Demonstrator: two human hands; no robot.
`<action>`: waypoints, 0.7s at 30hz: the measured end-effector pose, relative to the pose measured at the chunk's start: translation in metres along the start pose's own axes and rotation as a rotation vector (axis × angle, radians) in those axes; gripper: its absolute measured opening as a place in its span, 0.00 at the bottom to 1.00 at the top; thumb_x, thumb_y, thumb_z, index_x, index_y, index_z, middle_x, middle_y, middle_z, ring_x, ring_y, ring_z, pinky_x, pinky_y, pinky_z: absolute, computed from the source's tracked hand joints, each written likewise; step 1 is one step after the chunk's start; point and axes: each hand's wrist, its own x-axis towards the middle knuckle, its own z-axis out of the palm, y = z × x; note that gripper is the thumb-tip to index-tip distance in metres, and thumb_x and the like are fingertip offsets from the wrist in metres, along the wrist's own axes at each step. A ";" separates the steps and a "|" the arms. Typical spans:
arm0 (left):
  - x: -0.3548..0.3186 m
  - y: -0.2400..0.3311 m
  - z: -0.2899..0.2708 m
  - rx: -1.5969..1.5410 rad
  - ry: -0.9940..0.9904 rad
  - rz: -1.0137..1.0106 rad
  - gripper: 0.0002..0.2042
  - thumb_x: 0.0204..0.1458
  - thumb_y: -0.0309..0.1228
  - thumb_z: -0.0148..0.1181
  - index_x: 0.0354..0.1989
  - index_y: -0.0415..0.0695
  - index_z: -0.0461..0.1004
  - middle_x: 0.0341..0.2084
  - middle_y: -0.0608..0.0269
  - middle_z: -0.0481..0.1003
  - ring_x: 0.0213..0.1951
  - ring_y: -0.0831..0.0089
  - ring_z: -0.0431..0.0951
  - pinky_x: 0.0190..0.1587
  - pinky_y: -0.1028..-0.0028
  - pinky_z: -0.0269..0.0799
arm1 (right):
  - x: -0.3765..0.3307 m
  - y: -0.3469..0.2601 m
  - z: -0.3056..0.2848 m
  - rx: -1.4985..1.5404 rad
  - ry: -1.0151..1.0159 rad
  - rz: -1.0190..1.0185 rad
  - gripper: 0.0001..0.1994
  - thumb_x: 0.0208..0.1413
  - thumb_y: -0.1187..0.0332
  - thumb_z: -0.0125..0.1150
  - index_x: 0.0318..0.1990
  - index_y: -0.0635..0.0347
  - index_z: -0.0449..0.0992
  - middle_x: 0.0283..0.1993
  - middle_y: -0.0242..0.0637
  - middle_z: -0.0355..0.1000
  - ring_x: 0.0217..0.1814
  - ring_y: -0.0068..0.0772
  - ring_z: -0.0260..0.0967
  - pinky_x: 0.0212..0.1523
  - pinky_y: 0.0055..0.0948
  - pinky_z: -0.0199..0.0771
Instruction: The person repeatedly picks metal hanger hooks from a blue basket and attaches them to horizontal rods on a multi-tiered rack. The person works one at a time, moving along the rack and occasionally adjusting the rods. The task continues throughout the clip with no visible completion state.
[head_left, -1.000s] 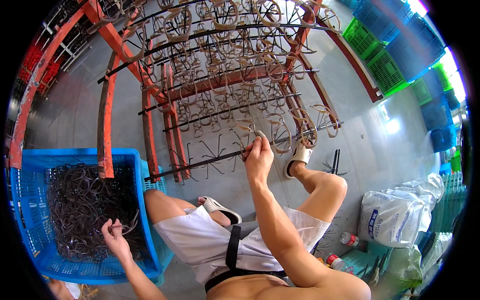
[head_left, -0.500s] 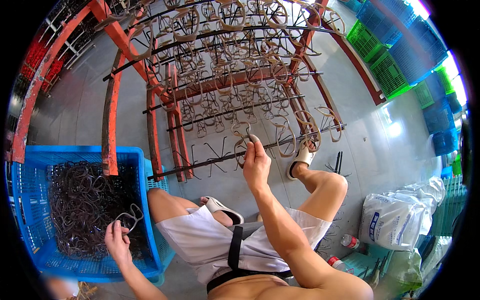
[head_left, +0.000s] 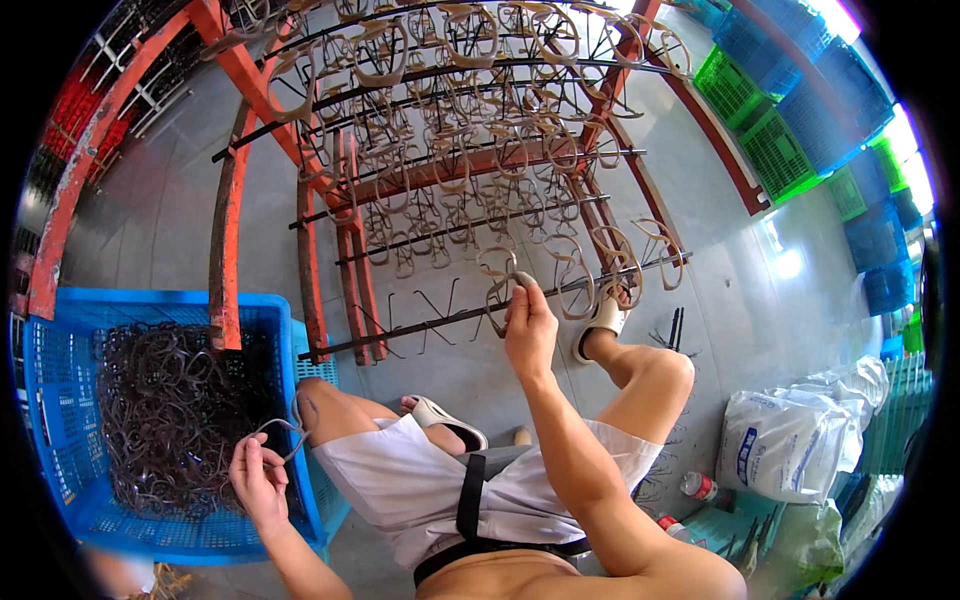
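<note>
While the left hand (head_left: pixel 258 478) hangs over the blue crate (head_left: pixel 60 330), its fingers are pinched on one thin loop (head_left: pixel 283 432), which sticks up and to the right of the fingertips, just beside the bare knee. Below and left of those fingers lies a tangled heap of dark loops (head_left: pixel 165 410) in the crate. To the right, the right hand (head_left: pixel 528 325) is raised to the lowest rod (head_left: pixel 420 322) of the red rack (head_left: pixel 235 200); its fingers are closed around a loop (head_left: pixel 497 285) hanging at the rod, directly above the fingertips. More loops hang on the rods above. Right of that hand, a white sack (head_left: pixel 785 445) sits on the floor.
</note>
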 end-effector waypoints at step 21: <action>-0.023 -0.020 0.094 -0.091 -0.552 -0.233 0.14 0.53 0.32 0.52 0.18 0.39 0.70 0.09 0.71 0.63 0.12 0.85 0.59 0.16 0.82 0.51 | -0.031 0.035 -0.024 0.043 0.001 -0.130 0.08 0.56 0.74 0.49 0.43 0.64 0.66 0.25 0.37 0.67 0.25 0.29 0.67 0.28 0.27 0.68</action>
